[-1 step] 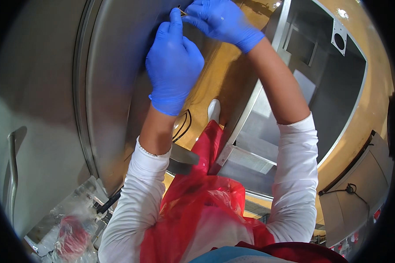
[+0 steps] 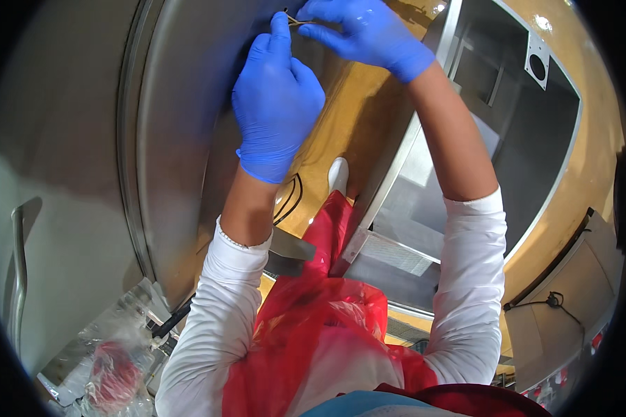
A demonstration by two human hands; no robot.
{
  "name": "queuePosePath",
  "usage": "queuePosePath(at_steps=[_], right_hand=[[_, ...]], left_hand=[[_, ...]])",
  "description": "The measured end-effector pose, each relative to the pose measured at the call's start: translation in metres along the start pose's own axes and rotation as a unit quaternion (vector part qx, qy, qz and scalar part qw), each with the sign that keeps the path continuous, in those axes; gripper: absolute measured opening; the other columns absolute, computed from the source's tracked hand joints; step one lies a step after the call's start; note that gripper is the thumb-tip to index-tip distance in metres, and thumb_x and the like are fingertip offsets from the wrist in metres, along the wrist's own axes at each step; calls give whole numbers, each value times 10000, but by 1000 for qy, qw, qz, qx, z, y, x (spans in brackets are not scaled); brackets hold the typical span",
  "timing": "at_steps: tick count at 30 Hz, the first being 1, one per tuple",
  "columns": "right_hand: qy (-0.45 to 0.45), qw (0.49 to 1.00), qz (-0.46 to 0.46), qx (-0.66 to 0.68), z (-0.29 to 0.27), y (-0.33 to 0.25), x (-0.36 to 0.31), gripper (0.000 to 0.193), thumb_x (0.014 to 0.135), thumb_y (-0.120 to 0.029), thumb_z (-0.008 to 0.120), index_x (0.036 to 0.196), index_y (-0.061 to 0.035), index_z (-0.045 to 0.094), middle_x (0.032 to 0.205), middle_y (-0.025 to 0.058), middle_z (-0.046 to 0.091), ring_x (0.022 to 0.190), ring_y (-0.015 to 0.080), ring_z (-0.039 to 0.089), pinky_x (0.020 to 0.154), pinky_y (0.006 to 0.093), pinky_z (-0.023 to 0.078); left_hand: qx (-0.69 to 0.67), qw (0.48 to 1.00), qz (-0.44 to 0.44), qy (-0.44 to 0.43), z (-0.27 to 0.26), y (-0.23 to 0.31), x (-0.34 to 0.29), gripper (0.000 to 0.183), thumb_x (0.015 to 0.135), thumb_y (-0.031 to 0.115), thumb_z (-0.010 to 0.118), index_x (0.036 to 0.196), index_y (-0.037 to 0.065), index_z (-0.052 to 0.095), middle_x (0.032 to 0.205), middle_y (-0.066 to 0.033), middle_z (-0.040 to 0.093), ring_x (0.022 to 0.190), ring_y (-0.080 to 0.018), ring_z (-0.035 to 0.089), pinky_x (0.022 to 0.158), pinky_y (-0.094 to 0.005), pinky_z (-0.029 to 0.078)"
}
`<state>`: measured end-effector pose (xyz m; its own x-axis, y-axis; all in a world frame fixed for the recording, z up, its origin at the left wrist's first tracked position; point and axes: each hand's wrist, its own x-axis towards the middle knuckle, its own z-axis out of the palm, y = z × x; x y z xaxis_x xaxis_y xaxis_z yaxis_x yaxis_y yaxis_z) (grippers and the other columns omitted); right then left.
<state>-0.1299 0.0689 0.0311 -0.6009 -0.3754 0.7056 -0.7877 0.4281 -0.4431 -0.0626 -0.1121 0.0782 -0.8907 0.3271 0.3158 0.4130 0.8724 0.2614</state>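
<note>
My left hand (image 2: 275, 104), in a blue glove, is raised at the top against a grey metal panel (image 2: 181, 90). Its index finger points up, while the other fingers are curled and partly hidden. By that fingertip a thin, yellowish-brown strand (image 2: 295, 21) sticks out near a small dark hole in the metal. I cannot tell what the strand is, nor whether the curled fingers grip something. Just to the right, my right hand (image 2: 368, 33), gloved alike, has thumb and forefinger apart around the strand's outer end, the thumb close to or touching it.
On the right stands an open metal cabinet frame (image 2: 396, 167) with a holed plate (image 2: 537, 64) inside. Black cable (image 2: 295, 198) lies on the yellowish floor by my white shoe (image 2: 339, 174). At the left are a metal handle (image 2: 19, 278) and clear plastic bags (image 2: 115, 372).
My right hand has shifted slightly right and down, and its thumb and forefinger have parted, leaving more of the strand in sight. The left hand stays nearly still.
</note>
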Motion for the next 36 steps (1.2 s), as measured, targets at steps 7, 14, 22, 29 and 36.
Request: queuePosePath(at_steps=[7, 14, 22, 29, 36], right_hand=[[101, 957, 199, 186, 10, -28, -1, 310, 846, -75, 791, 1149, -26, 746, 1063, 144, 741, 953, 274, 730, 857, 335, 593], [248, 967, 50, 13, 46, -31, -7, 226, 817, -102, 773, 1029, -49, 717, 989, 113, 717, 851, 300, 700, 759, 365, 585], [199, 975, -47, -84, 42, -18, 8, 108, 777, -39, 737, 851, -61, 662, 914, 110, 686, 733, 276, 678, 642, 360, 564], [217, 972, -47, -77, 44, -15, 14, 170, 677, -100, 734, 775, -91, 596, 874, 96, 654, 684, 276, 635, 620, 366, 539], [165, 984, -15, -64, 34, -24, 15, 198, 652, -121, 738, 804, -93, 615, 896, 105, 655, 725, 292, 641, 668, 365, 551]], left_hand=[[-114, 992, -38, -47, -9, 0, 4, 567, 848, 23, 563, 1406, -75, 536, 941, -187, 617, 805, -347, 645, 702, -455, 539], [-118, 990, -7, 76, -9, 1, -22, 618, 833, -27, 567, 1448, -55, 515, 855, -125, 546, 735, -280, 579, 655, -399, 510], [-101, 992, 10, 75, -23, -4, -56, 699, 794, -44, 599, 1483, -71, 487, 854, -108, 511, 744, -249, 541, 645, -363, 489], [-68, 996, 9, 58, -24, -4, -67, 707, 808, -23, 619, 1496, -71, 469, 883, -120, 525, 774, -261, 558, 667, -364, 498], [-153, 984, -87, -39, -20, 8, -83, 629, 866, 17, 658, 1471, -46, 498, 955, -106, 587, 834, -234, 607, 753, -347, 519]])
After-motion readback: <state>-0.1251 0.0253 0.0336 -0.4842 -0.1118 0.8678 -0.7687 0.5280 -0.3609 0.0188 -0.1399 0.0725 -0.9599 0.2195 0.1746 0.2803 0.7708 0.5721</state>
